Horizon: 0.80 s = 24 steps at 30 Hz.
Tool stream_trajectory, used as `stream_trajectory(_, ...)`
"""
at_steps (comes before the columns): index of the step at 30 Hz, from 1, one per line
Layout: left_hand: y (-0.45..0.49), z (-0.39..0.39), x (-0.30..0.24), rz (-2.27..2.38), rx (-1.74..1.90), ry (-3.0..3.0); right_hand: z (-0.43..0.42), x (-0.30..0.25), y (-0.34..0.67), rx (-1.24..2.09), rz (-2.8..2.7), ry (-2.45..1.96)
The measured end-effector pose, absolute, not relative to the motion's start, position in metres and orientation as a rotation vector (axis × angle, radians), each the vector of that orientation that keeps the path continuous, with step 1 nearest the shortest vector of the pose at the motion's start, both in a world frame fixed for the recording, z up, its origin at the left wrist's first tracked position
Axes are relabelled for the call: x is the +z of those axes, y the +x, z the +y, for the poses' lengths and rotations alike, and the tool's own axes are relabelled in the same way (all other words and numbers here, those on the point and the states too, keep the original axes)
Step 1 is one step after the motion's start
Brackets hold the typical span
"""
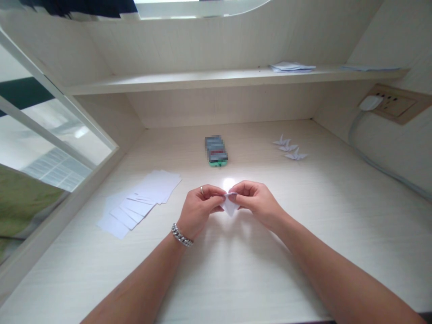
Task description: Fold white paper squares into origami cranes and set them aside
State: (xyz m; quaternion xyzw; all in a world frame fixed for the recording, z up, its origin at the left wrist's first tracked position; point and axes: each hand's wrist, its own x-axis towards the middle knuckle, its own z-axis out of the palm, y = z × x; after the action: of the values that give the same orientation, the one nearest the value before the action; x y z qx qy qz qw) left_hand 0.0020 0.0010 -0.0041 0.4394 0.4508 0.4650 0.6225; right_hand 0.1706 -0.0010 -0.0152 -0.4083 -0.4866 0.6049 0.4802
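A small folded piece of white paper [230, 207] is held up between both hands, its pointed end hanging downward. My left hand [201, 204], with a ring and a chain bracelet, pinches the paper's left side between thumb and fingers. From the other side, my right hand [257, 200] pinches its upper right edge. The fingertips hide part of the folds. Loose white paper sheets [148, 193] lie fanned out left of my left hand. Beyond my right hand, several folded paper cranes [296, 154] rest in a row on the desk.
A phone-like object [216, 150] with a green edge, blurred on top, lies behind the hands. More paper [292, 67] sits on the shelf [189, 81] above. At right, a plug [371, 102] is in the wall socket, its grey cable [378, 167] running along the side. A framed window borders the left.
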Motion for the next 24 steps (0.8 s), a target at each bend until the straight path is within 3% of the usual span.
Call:
stream_trajectory(6, 0.0033, 0.0009, -0.0021, 1.028, 1.103, 0.984, -0.0017, -0.0092, 0.1721, 1.573, -1.097, -0.962)
stream_trajectory(24, 0.0026, 0.0012, -0.0091, 1.068, 1.149, 1.028, 0.0010, -0.0171, 0.1691, 1.438, -1.191, -1.054)
